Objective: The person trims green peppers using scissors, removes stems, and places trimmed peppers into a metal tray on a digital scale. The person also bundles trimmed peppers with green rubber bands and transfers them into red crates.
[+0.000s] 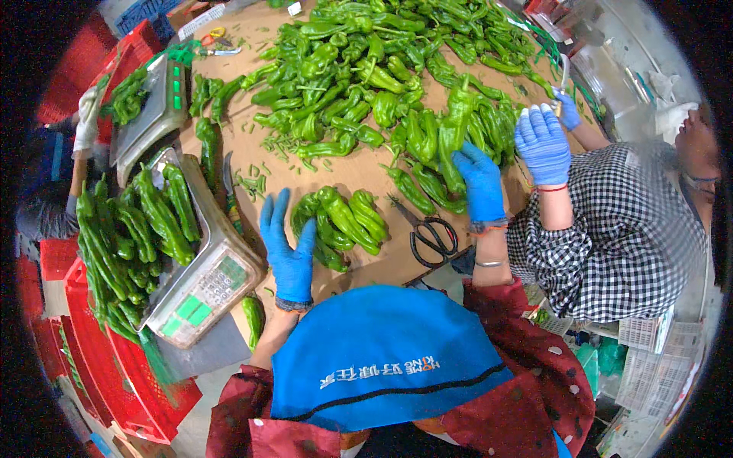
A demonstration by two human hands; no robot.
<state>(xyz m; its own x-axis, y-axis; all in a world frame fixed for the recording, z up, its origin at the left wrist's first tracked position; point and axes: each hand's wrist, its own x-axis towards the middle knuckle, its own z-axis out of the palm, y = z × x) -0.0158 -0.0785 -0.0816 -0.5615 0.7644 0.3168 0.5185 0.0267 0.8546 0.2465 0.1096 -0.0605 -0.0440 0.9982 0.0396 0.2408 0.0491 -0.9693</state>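
My left hand, in a blue glove, lies with fingers spread at the left side of a small group of green peppers; whether it touches them is hard to tell. My right hand, gloved in blue too, has its fingers at a large green pepper by the big pepper pile. Black-handled scissors lie just below, between the hands. To the left, a weighing scale carries many long green peppers.
A curved knife lies beside the scale. A second scale and orange-handled scissors are farther back. Red crates stand at left. At right, a co-worker in a checked garment reaches in with blue-gloved hands, one near a blade.
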